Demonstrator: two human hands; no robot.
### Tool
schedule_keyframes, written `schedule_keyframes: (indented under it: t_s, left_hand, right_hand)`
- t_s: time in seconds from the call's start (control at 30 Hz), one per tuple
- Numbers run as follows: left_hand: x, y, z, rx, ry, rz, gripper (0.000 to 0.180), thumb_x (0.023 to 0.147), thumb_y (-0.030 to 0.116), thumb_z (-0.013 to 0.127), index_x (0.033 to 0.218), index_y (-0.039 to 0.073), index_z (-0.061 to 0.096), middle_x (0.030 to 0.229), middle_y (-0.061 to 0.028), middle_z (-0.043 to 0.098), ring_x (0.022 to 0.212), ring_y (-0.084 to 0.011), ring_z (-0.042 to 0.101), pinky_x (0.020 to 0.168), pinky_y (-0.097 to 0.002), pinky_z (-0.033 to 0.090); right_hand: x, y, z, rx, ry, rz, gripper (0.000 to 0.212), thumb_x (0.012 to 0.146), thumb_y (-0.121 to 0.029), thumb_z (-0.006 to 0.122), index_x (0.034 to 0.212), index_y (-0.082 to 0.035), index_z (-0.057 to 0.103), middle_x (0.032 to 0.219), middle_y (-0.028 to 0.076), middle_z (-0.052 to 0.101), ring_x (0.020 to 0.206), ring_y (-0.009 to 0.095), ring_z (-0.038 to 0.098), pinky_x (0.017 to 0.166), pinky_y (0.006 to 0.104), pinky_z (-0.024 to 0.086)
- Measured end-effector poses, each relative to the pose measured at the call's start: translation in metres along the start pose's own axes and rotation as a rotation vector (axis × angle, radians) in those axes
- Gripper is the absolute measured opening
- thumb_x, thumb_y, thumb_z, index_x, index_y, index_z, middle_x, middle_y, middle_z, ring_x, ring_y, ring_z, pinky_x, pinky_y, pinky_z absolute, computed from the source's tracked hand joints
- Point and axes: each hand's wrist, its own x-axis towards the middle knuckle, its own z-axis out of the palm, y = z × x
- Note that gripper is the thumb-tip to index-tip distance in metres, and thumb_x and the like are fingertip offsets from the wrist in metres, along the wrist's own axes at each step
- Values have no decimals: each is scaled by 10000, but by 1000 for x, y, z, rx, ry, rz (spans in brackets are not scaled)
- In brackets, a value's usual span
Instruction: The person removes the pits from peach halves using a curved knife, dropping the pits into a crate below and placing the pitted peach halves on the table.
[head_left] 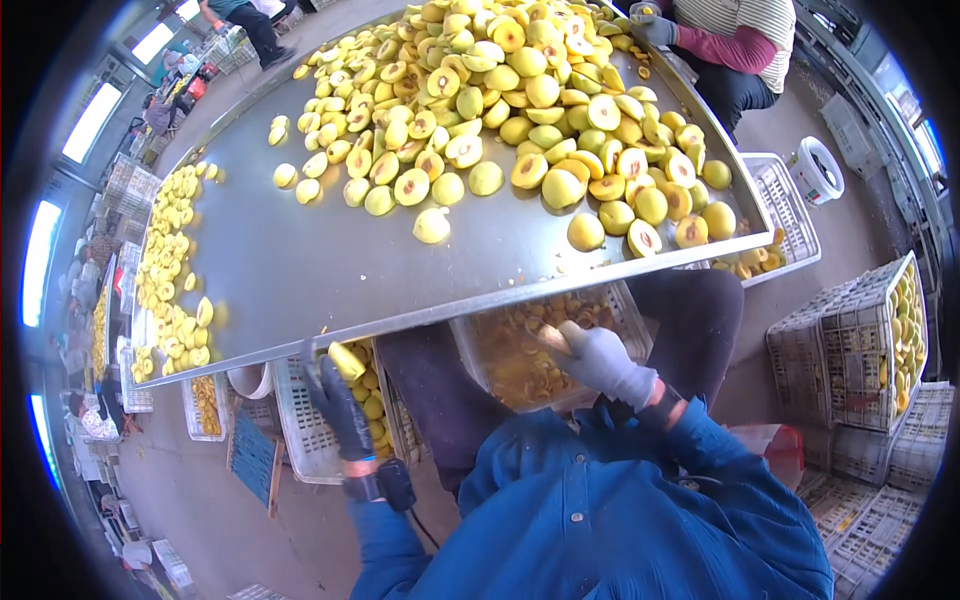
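Observation:
My left hand (pixel 342 408), in a dark glove, is at the near edge of the metal table, its fingers closed on a yellow fruit half (pixel 347 361). My right hand (pixel 608 366), in a light grey glove, is closed round a short tool with a brownish end (pixel 551 338); its exact kind is too small to tell. It hovers above a bin (pixel 478 362) of brown-yellow scraps between my knees. Across the tilted metal table (pixel 300 270) spreads a heap of yellow-green stone fruit halves (pixel 520 90), several showing brown pit hollows. Smaller yellow pieces (pixel 165 270) line its left edge.
A white crate (pixel 310 430) of fruit stands below my left hand. Stacked crates (pixel 800 350) of fruit are at right, near a white bucket (pixel 817 172) and another crate (pixel 795 215). A blue slatted panel (pixel 253 462) leans at left. Another person's gloved hand (pixel 655 27) is at the far right.

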Motion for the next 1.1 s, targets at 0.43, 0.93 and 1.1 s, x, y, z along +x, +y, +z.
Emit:
schedule_keyframes:
  t_s: [0.43,0.93,1.1]
  left_hand:
    - [129,-28,182,532,-587,414,463,922,264,600,1318,39,520,1285,-173,551,1163,-288,545,996,-417,429]
    - [-28,102,165,-314,-862,80,507,1040,344,319,1325,-42,483,1213,-139,596,1116,-221,574,983,-352,451]
    - [-66,109,173,-386,-550,217,575,1026,437,357,1333,-40,452,1224,-176,580,1100,-238,574,982,-363,451]
  right_hand:
    - [-21,-8,1,143,-112,122,241,810,-265,663,943,-110,534,676,184,617,657,410,627,567,480,489]
    - [34,-69,-45,815,444,84,327,891,-230,663,1135,-33,572,784,98,643,689,199,653,633,330,525]
    - [11,-98,-64,1544,150,376,248,906,-153,629,1084,11,570,831,64,640,676,62,577,601,222,470]
